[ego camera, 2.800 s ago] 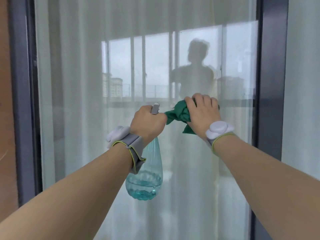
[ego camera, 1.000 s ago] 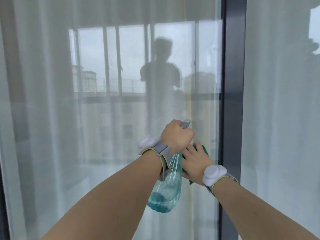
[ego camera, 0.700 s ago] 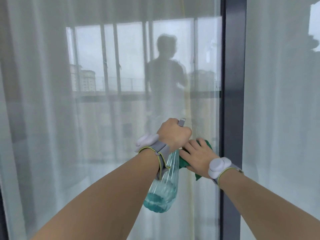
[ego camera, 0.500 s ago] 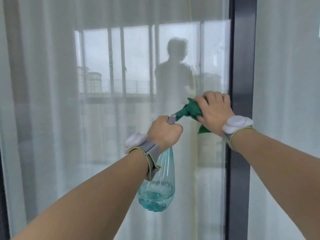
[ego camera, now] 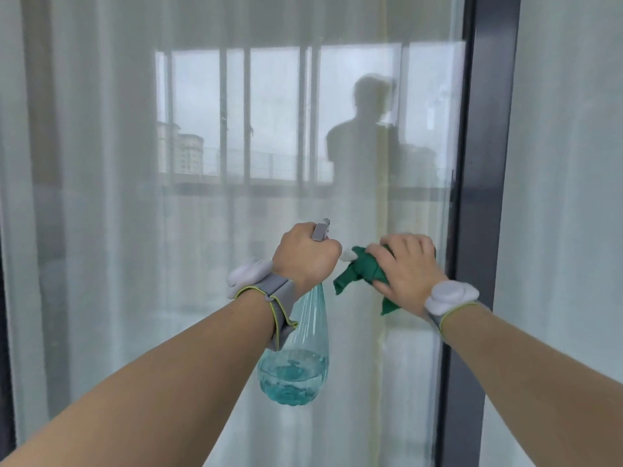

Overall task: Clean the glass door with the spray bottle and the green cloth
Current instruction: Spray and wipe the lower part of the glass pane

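Basically wiping stage | right hand presses bunched green cloth on tall glass door | left hand grips clear teal spray bottle | next probably wipe toward dark frame

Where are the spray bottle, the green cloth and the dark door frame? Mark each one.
spray bottle point(ego camera: 296, 369), head view, on its clear lower body above the liquid.
green cloth point(ego camera: 362, 269), head view, on the bunched fold left of the fingers.
dark door frame point(ego camera: 485, 163), head view, on the upright bar.

Sheer white curtains hang behind the pane, lit by soft grey daylight. A dark vertical frame stands at the right. Reflected windows show distant buildings and a railing.
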`<state>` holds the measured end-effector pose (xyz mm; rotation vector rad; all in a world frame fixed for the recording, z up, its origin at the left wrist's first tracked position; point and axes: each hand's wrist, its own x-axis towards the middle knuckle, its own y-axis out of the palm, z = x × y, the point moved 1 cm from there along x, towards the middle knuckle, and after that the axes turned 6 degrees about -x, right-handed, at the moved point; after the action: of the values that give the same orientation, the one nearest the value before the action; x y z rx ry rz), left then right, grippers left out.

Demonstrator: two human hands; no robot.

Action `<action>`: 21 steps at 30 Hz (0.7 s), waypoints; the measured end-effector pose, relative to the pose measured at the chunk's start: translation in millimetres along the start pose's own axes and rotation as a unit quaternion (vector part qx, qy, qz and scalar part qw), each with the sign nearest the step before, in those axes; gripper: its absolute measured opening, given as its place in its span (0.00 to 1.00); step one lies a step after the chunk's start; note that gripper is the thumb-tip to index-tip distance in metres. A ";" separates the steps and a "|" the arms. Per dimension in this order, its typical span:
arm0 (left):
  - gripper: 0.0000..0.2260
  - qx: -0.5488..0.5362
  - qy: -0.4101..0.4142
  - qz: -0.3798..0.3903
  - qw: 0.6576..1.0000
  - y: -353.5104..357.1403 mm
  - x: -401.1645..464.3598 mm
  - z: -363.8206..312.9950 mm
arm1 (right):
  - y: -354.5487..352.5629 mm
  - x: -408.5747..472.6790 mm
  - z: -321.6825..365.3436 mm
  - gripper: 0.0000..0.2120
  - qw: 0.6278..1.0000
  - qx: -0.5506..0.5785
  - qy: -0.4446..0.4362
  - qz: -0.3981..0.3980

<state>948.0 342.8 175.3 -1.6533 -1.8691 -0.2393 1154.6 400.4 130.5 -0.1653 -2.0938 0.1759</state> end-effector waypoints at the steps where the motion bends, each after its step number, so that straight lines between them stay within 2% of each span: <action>1: 0.06 0.004 0.005 -0.003 1.000 -3.0 1.0 -2.0 | -2.6 17.1 -11.7 0.24 1.000 -0.010 0.026 -0.002; 3: 0.05 0.009 0.018 -0.007 1.000 -7.7 4.2 -4.1 | -11.1 53.3 -36.5 0.25 0.987 -0.029 0.159 -0.016; 6: 0.04 0.010 0.025 -0.011 1.000 -14.5 6.9 0.5 | -19.3 92.9 -47.7 0.23 0.944 -0.026 0.328 -0.035; 9: 0.05 0.011 0.014 -0.006 1.000 -15.3 3.1 15.6 | -20.3 85.4 -19.6 0.23 0.923 -0.037 0.378 -0.060; 11: 0.04 0.007 -0.008 -0.010 1.000 -18.2 -4.6 33.4 | -11.8 54.6 24.4 0.24 0.950 -0.014 0.309 -0.034; 13: 0.05 -0.002 -0.040 -0.017 0.999 -24.0 -12.7 52.8 | -2.0 17.1 77.7 0.25 0.983 -0.003 0.183 0.009; 15: 0.06 -0.003 -0.068 -0.023 0.997 -31.9 -22.9 72.6 | 7.7 -11.0 126.8 0.27 0.996 0.011 0.075 0.045; 18: 0.07 -0.007 -0.083 -0.055 0.995 -44.8 -34.0 92.3 | 12.7 -19.4 168.4 0.26 0.993 0.020 0.054 0.106; 21: 0.10 0.001 -0.101 -0.059 0.993 -68.6 -50.7 121.5 | 12.2 -24.3 200.5 0.24 0.991 0.050 0.028 0.121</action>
<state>844.3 350.1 69.3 -1.6184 -2.1195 -0.1222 994.2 396.1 7.2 -0.3586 -2.0005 0.4170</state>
